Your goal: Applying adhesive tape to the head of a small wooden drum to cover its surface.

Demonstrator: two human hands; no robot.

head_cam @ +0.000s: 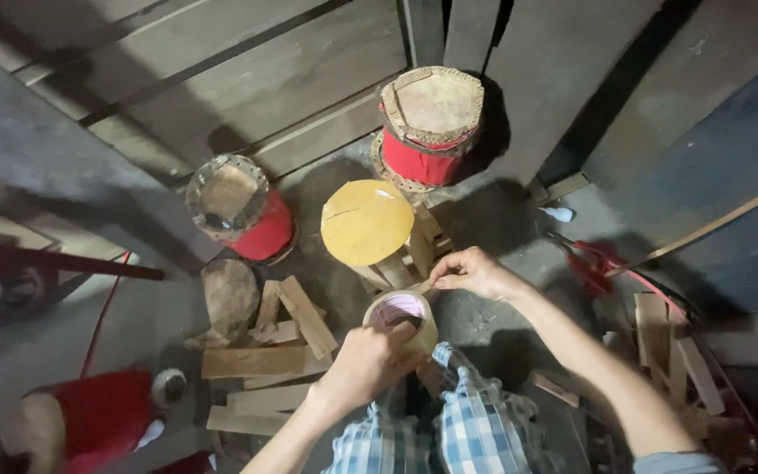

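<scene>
Two hands worked over a roll of tape (401, 314) at lower centre of the frame, just above the checked trousers (458, 430). The left hand (368, 362) curled over the roll's near rim, fingers pressed around it and hiding that side. The right hand (474, 272), just above and right of the roll, pinched something thin between thumb and fingertips; whether this was the loose tape end could not be made out. The roll's hollow core showed pinkish, with nothing visible in it.

Left of the hands lay a heap of short wooden offcuts (265, 360) on the dark floor. A yellow round-topped stool (367, 222) stood just beyond the roll. Farther off, a red-sided drum (429, 123) stood at upper centre with its skin on, and a second red drum (239, 206) at centre left was tilted, its open mouth showing an empty inside. A red object (98, 412) was cut off at lower left. More wood scraps (673, 355) and a red tool (594, 263) sat dim at the right.
</scene>
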